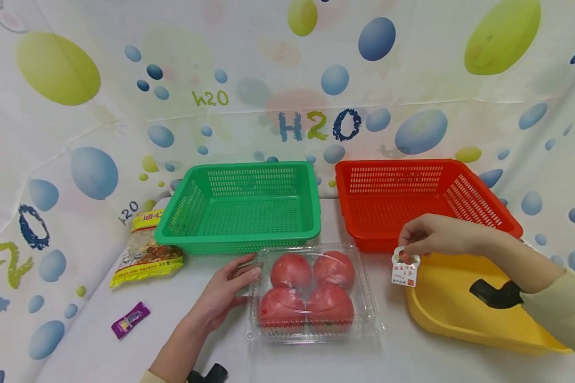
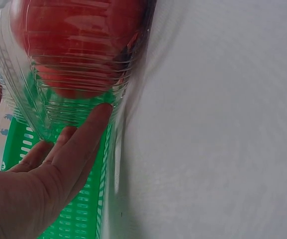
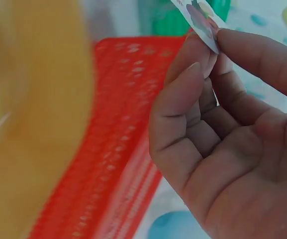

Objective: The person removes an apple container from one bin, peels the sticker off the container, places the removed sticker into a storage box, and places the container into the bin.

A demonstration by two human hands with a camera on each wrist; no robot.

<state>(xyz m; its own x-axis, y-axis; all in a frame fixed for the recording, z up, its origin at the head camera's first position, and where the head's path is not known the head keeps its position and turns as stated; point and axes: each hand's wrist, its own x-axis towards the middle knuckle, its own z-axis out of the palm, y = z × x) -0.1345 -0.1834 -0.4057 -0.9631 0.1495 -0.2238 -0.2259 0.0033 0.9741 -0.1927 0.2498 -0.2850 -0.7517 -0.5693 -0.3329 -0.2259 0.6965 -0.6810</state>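
A noodle packet (image 1: 146, 250) and a purple candy (image 1: 130, 319) are lying at the far left of the table (image 1: 76, 351), with a green basket (image 1: 241, 207) standing behind them. The left hand (image 1: 222, 295) is resting with straight, relaxed fingers (image 2: 91, 132) against the left wall of the clamshell (image 1: 313, 292), steadying it without gripping. The clamshell is sitting at the table's middle front, just before the green basket, and is holding four tomatoes (image 1: 311, 290). To its right, the right hand (image 1: 433, 234) is pinching a small tag (image 1: 405, 270) between thumb and fingertips (image 3: 203, 55); the tag is hanging in the air between the clamshell and the yellow tray (image 1: 441, 298), in front of the red basket (image 1: 421, 199). The step in hand looks like lifting the tag away while the clamshell is being held still. The next move seems to call for setting the tag down somewhere and then taking hold of the clamshell properly.
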